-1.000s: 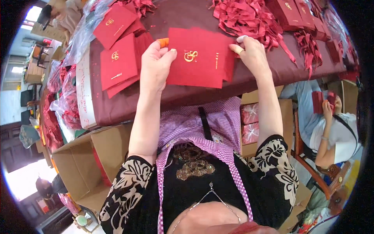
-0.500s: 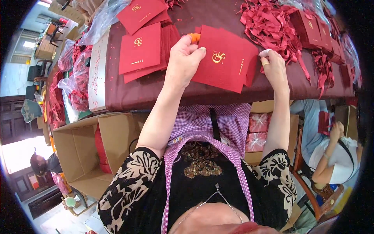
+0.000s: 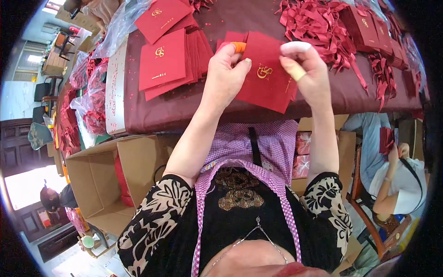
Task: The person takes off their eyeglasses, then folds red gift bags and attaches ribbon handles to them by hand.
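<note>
My left hand, with an orange cover on one finger, is closed on the left edge of a red square pouch with gold print. Other red pouches show behind its upper left and right edges. At the pouch's upper right edge my right hand has its fingers curled in. It wears a white cover on the index finger and a yellowish one on the thumb. To the left lies a stack of similar red pouches, with another group of pouches fanned beyond it.
A dark red cloth covers the table. A heap of red ribbons lies at the far right, beside more stacked pouches. Below the table's left part stands an open cardboard box. A seated person is at right, holding something red.
My right hand has moved left and over the pouch's upper right edge. The held pouch has shifted slightly right, with my left hand moving along with it.
</note>
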`<state>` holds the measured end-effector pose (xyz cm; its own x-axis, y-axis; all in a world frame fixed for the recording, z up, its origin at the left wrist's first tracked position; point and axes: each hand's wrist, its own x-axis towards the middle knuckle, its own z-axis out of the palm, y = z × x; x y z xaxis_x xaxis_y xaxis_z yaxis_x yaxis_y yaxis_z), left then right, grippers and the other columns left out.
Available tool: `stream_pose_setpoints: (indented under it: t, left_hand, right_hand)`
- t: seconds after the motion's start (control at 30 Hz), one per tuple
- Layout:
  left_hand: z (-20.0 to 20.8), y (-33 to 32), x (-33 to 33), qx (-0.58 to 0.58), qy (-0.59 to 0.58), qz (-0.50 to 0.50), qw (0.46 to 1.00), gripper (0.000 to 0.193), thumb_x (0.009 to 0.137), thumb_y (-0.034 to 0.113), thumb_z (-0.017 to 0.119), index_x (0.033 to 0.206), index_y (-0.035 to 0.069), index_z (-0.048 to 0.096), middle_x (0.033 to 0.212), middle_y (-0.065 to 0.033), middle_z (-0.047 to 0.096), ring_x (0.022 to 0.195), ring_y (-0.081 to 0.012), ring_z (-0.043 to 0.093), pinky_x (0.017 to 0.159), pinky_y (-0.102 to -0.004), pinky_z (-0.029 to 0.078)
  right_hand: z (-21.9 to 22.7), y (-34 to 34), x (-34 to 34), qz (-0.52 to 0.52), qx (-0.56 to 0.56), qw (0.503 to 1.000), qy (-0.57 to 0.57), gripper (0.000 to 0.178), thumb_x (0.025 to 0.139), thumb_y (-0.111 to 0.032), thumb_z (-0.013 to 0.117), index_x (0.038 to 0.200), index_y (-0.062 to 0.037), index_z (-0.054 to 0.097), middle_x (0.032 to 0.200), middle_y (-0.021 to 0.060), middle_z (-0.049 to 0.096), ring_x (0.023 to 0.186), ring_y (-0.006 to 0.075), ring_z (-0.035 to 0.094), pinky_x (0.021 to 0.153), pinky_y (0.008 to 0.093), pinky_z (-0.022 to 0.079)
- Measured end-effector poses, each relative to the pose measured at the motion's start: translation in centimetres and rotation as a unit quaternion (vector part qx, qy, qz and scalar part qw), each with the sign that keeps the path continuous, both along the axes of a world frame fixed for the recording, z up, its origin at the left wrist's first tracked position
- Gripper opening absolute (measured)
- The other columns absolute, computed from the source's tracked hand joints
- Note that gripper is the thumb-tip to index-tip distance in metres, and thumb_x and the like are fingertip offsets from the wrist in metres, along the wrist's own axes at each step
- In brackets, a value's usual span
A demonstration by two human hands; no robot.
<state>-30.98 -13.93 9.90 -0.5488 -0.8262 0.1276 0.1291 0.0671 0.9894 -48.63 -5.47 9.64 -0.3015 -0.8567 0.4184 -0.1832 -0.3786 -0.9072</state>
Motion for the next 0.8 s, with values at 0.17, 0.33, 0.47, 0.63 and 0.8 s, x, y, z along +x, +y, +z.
stream_pose_setpoints:
  t: [0.17,0.33,0.47,0.63,0.8]
  left_hand:
    - [0.3,0.6,-0.3,-0.011,-0.002,0.007,1.000,0.032,0.086,-0.004,0.055,0.117,-0.004,0.056,0.104,-0.0086,0.066,0.091,-0.0094,0.060,0.082,-0.0230,0.047]
    - [0.4,0.9,-0.3,-0.022,-0.012,0.023,0.999,0.028,0.086,-0.003,0.056,0.114,-0.003,0.059,0.097,-0.0058,0.066,0.084,-0.0072,0.059,0.076,-0.0213,0.046]
    - [0.4,1.1,-0.3,-0.024,-0.016,0.027,0.999,0.028,0.085,-0.003,0.057,0.113,-0.003,0.059,0.095,-0.0047,0.066,0.083,-0.0063,0.058,0.074,-0.0207,0.046]
    - [0.8,1.4,-0.4,-0.048,-0.042,0.029,0.998,0.027,0.084,-0.004,0.057,0.111,-0.003,0.060,0.093,-0.0035,0.065,0.081,-0.0060,0.058,0.073,-0.0204,0.046]
    - [-0.1,1.5,-1.2,-0.095,-0.008,0.065,0.993,0.018,0.081,-0.004,0.057,0.100,-0.003,0.060,0.077,-0.0044,0.062,0.067,-0.0064,0.055,0.058,-0.0236,0.045]
  right_hand:
    - [-0.1,-1.1,1.7,-0.053,-0.005,0.995,0.088,0.010,0.081,0.003,0.065,0.090,-0.0025,0.065,0.087,0.0056,0.064,0.083,0.0148,0.061,0.077,0.0266,0.048]
    - [0.0,-1.7,2.4,-0.116,-0.040,0.974,0.192,0.010,0.078,-0.001,0.068,0.088,-0.0044,0.067,0.083,0.0077,0.066,0.081,0.0197,0.061,0.076,0.0307,0.048]
    - [0.0,-1.7,2.6,-0.118,-0.017,0.980,0.157,0.011,0.078,-0.002,0.069,0.088,-0.0043,0.067,0.084,0.0079,0.067,0.080,0.0194,0.062,0.075,0.0303,0.048]
    - [0.1,-1.8,2.4,-0.106,-0.001,0.985,0.139,0.010,0.078,-0.003,0.069,0.088,-0.0032,0.067,0.083,0.0082,0.067,0.080,0.0193,0.063,0.074,0.0300,0.049]
    - [0.8,-1.8,2.5,-0.116,-0.005,0.976,0.182,0.008,0.077,-0.003,0.068,0.085,-0.0032,0.065,0.083,0.0101,0.066,0.082,0.0239,0.063,0.076,0.0333,0.049]
